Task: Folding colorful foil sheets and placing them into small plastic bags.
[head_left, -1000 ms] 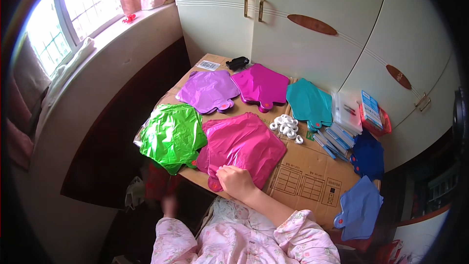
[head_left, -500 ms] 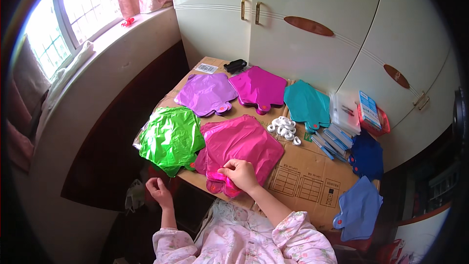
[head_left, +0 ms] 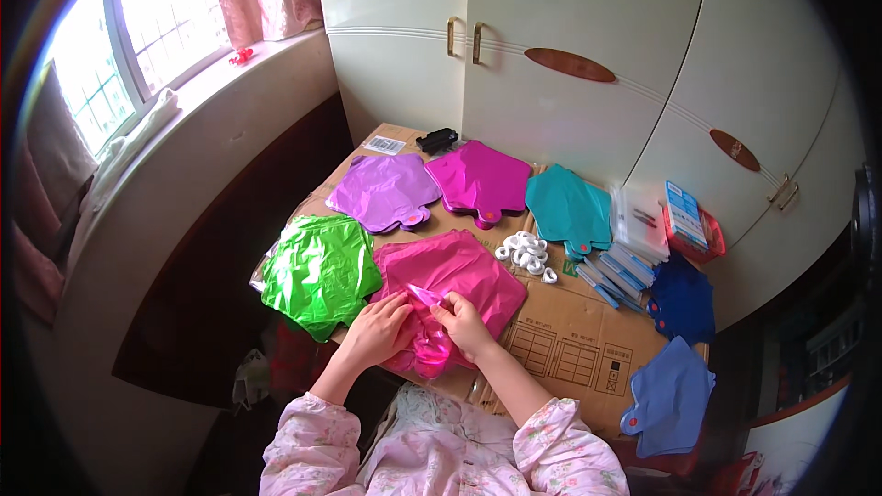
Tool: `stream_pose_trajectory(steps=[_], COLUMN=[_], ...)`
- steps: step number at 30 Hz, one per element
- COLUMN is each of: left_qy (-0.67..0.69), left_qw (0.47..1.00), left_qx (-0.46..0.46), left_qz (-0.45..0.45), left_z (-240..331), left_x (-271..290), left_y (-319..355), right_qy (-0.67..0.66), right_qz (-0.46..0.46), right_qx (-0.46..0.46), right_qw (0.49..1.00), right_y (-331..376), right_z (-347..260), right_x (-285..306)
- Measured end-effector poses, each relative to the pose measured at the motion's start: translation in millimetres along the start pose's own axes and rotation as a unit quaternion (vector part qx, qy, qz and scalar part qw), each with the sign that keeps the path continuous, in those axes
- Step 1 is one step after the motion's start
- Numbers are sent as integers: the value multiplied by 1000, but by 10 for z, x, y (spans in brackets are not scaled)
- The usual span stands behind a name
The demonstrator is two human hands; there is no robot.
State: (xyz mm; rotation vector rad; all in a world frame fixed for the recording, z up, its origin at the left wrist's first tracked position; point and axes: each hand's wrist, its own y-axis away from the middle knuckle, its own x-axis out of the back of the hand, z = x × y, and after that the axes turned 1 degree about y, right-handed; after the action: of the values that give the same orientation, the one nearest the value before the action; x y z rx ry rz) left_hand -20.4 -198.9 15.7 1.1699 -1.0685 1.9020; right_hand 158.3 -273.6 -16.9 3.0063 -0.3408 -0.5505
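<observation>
A stack of flat pink foil balloons [head_left: 482,277] lies in front of me at the near side of the cardboard. My right hand [head_left: 466,326] pinches a shiny, crumpled fold of the top pink balloon between thumb and fingers. Across from it, my left hand [head_left: 377,331] has its fingers closed over the same foil, its thumb hidden. The gathered foil hangs between both hands, over the rounded tab end. Just left of my left hand is a stack of bright green foil balloons [head_left: 320,266].
Behind lie lilac [head_left: 384,188], magenta [head_left: 480,179] and teal [head_left: 570,209] stacks. White rings [head_left: 526,253] sit mid-cardboard [head_left: 551,386]. At right are blue-white packets [head_left: 614,274], a red basket [head_left: 706,243], dark blue [head_left: 682,298] and light blue [head_left: 671,400] stacks. A black object [head_left: 437,140] stands at the back.
My left hand has come up from beside the cardboard onto the pink foil. My right hand has stayed on the foil, which is now drawn up and crumpled between both hands.
</observation>
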Motion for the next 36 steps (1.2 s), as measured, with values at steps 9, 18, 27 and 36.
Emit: stream_pose_trajectory(steps=[9,18,27,36], left_qy=[-88,-91,-112,-108], left_qw=[993,994,992,992], left_qx=[33,23,14,18], left_qz=[-70,-60,-51,-67], left_z=[-4,30,33,33], left_x=[5,-26,6,43], left_y=[-2,-56,-13,-42], right_qy=[-239,-185,7,621], right_qz=[131,250,325,16], right_qx=[60,272,394,303], right_qw=[960,911,860,723], right_y=[-47,359,1128,1837], right_z=[-786,-1943,-2540,-1221], right_x=[765,1649,1138,614])
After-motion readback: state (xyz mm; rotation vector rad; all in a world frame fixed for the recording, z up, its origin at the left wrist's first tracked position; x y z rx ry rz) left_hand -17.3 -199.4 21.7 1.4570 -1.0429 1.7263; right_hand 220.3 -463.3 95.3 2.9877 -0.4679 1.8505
